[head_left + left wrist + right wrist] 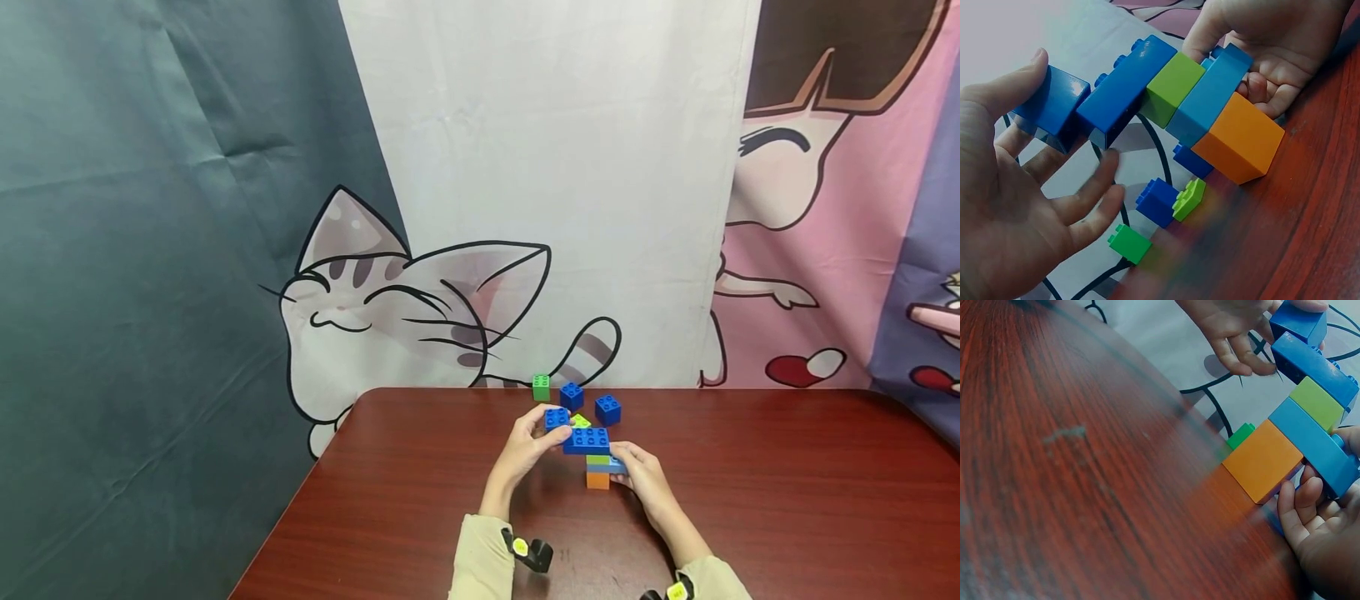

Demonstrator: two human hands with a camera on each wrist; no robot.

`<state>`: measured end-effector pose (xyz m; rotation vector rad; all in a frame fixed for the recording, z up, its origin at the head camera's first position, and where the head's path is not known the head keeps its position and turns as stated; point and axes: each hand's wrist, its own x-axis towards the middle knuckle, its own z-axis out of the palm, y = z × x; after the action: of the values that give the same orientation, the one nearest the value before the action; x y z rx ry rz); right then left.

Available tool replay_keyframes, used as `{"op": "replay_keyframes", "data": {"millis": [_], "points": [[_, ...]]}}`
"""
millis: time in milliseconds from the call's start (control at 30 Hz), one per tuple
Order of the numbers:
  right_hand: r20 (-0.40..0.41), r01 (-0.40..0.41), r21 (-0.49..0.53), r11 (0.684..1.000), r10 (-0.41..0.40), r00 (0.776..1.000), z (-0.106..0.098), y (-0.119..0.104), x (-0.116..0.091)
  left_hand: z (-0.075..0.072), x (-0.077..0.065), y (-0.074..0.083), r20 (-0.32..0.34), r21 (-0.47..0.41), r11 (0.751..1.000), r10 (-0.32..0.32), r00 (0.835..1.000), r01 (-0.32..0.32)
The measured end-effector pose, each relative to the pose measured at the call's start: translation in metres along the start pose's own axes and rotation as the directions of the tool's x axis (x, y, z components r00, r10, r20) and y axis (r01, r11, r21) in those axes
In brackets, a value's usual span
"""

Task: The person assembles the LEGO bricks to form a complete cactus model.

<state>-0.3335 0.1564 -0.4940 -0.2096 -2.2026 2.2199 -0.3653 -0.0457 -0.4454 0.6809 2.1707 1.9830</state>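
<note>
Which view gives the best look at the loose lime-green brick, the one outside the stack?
The left wrist view: there the loose lime-green brick shows its studs, clear of the hands. The head view shows it small and partly hidden behind the long blue brick; the right wrist view does not show it.

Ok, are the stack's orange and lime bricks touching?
Apart: the left wrist view shows the light-blue brick between the orange brick and the lime brick.
</note>
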Motion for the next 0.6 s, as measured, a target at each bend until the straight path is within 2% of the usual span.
{"op": "replay_keyframes", "data": {"millis": [267,400,600], "points": [[0.0,-0.005,0.002,1.0,0.005,1.0,0.0002,0.0006,-0.0001,0.0003,-0.0015,0.0012,0.022,-0.026,1.0,-0.011,1.0,0.012],[-0.001,-0.007,0.005,1.0,0.007,1.0,0.0001,0.0003,0.0001,0.0015,-0.0013,0.0008,0.008,-0.045,0.998,-0.038,0.999,0.039],[-0.003,-0.003,0.004,1.0,0.003,1.0,0.0004,-0.0004,0.0,0.0021,-0.0004,0.0001,-0.022,-0.004,0.999,-0.049,0.999,0.049]]}}
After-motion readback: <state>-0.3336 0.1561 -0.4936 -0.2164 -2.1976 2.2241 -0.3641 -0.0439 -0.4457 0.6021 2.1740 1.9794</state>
